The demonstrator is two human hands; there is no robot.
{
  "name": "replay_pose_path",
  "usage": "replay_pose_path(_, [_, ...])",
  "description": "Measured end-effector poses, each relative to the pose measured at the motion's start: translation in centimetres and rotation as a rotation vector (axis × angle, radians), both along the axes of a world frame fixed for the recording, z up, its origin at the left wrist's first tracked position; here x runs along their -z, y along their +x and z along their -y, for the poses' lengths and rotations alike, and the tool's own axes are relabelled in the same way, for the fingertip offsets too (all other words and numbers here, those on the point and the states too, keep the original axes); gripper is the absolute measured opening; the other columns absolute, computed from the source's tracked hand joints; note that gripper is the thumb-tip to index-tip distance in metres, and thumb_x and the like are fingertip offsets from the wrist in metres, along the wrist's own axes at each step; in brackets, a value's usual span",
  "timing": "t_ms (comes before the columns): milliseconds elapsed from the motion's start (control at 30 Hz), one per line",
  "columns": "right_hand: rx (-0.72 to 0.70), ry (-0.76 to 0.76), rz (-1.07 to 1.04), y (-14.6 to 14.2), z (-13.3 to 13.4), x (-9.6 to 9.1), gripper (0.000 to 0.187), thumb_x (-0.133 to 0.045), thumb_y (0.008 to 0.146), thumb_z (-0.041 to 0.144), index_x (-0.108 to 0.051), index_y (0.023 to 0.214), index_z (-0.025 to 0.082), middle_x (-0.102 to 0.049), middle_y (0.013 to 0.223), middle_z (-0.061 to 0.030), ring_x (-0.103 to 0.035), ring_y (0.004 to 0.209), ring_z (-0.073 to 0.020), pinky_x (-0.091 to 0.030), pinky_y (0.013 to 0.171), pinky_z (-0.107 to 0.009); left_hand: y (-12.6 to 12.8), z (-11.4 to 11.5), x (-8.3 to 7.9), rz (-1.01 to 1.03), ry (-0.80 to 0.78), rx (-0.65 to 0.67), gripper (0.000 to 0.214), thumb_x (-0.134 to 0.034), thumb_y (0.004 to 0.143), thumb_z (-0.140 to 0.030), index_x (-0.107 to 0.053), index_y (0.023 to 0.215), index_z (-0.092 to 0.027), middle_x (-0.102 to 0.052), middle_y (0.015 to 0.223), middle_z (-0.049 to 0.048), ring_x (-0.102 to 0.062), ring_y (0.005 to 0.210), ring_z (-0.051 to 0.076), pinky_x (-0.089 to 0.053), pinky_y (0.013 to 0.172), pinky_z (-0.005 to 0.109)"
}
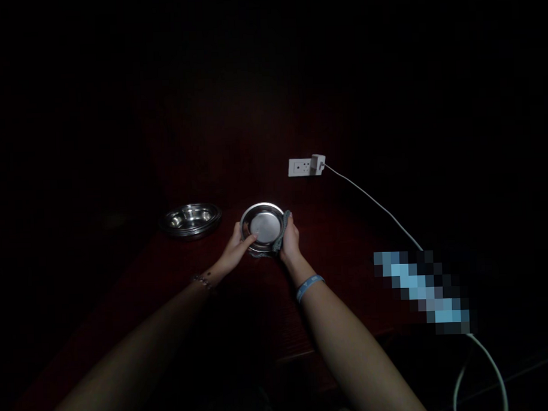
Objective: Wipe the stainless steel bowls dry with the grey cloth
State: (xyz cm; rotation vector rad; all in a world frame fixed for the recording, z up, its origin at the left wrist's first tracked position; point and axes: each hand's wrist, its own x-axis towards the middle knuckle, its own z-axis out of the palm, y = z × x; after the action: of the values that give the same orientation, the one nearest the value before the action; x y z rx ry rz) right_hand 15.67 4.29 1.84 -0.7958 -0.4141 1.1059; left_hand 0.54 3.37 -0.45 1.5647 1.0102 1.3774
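A shiny round metal bowl (266, 227) is held up in front of me, its inside facing me. My left hand (235, 247) grips its left rim, the thumb lying over the inner edge. On the right side, my right hand (291, 238) presses a grey-green cloth (280, 236) against the rim. Part of the cloth shows below the bowl, and the rest is hidden behind it. To the left, a stack of similar metal bowls (191, 219) rests on the dark red table (206, 322).
A white wall socket (299, 167) behind the table holds a white charger (318, 164). Its white cable (377, 203) runs down to the right, past a blurred-out bluish patch (421, 290), and loops at the lower right. The surroundings are very dark.
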Motion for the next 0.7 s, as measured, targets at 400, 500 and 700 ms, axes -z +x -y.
replay_pose_path(400, [0.020, 0.015, -0.023, -0.09, 0.10, -0.21, 0.041, -0.073, 0.094, 0.056, -0.072, 0.080, 0.018, -0.076, 0.069, -0.0021, -0.071, 0.068, -0.0172, -0.060, 0.068, -0.027, -0.08, 0.21, -0.22, -0.012, 0.009, 0.008, 0.047, -0.072, 0.078, -0.048, -0.054, 0.114, -0.023, -0.063, 0.113, 0.0077, -0.059, 0.130, 0.034, -0.052, 0.114, 0.049])
replay_pose_path(500, [0.012, 0.013, -0.033, -0.08, 0.10, -0.24, 0.039, -0.073, 0.094, 0.055, -0.070, 0.079, 0.019, -0.075, 0.068, -0.0011, -0.069, 0.064, -0.0156, -0.058, 0.065, -0.025, 0.00, 0.16, -0.20, -0.002, -0.011, 0.006, 0.048, -0.074, 0.077, -0.050, -0.054, 0.112, -0.023, -0.064, 0.112, 0.0079, -0.059, 0.131, 0.035, -0.053, 0.114, 0.052])
replay_pose_path(700, [0.007, 0.071, 0.028, 0.10, -0.27, 0.36, 0.044, -0.074, 0.092, 0.060, -0.070, 0.081, 0.018, -0.076, 0.068, -0.0018, -0.071, 0.064, -0.0163, -0.060, 0.067, -0.026, -0.03, 0.06, -0.15, 0.012, -0.026, 0.017, 0.051, -0.077, 0.077, -0.053, -0.054, 0.111, -0.024, -0.065, 0.110, 0.0063, -0.062, 0.124, 0.033, -0.054, 0.111, 0.050])
